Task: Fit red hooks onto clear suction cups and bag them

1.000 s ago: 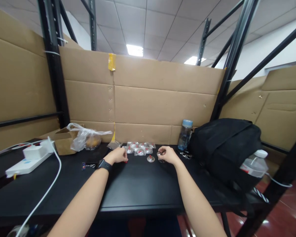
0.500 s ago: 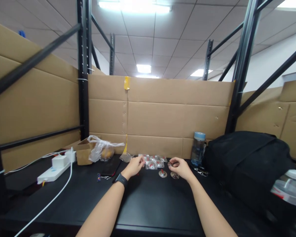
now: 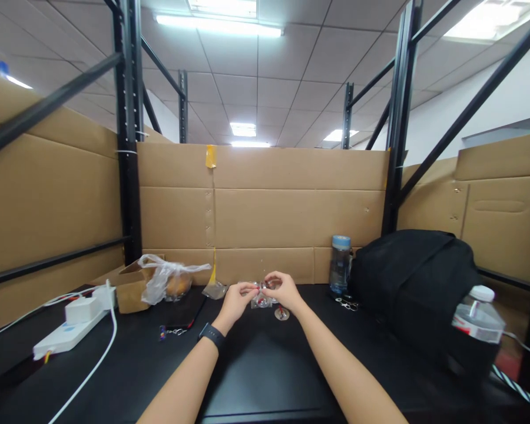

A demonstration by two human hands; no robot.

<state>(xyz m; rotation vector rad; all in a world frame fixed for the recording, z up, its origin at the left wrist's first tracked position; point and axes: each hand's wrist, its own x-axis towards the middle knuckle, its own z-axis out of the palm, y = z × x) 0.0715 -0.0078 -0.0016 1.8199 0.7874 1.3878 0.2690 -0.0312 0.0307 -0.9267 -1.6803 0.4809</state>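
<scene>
My left hand (image 3: 239,298), with a dark watch (image 3: 212,336) on its wrist, is closed in a pinch over the black table. A small red piece (image 3: 257,288) shows at its fingertips. Close beside it, my right hand (image 3: 284,290) also pinches, its fingertips almost meeting the left ones; what it holds looks clear and shiny but is mostly hidden. Just under the right hand lies a round clear disc (image 3: 281,313) with a red bit on top. Behind and between the hands are several small clear packets (image 3: 261,301) with red centres, partly covered.
A blue-lidded bottle (image 3: 340,265), a black backpack (image 3: 417,288) and a large clear bottle (image 3: 479,315) stand right. Left are a power strip (image 3: 68,335) with a white cable, a cardboard box (image 3: 130,290), a plastic bag with fruit (image 3: 172,282) and a dark flat phone-like object (image 3: 188,315).
My right hand has moved left to meet my left hand. Of two discs that lay on the table near it, one now shows. The view has turned slightly right and up.
</scene>
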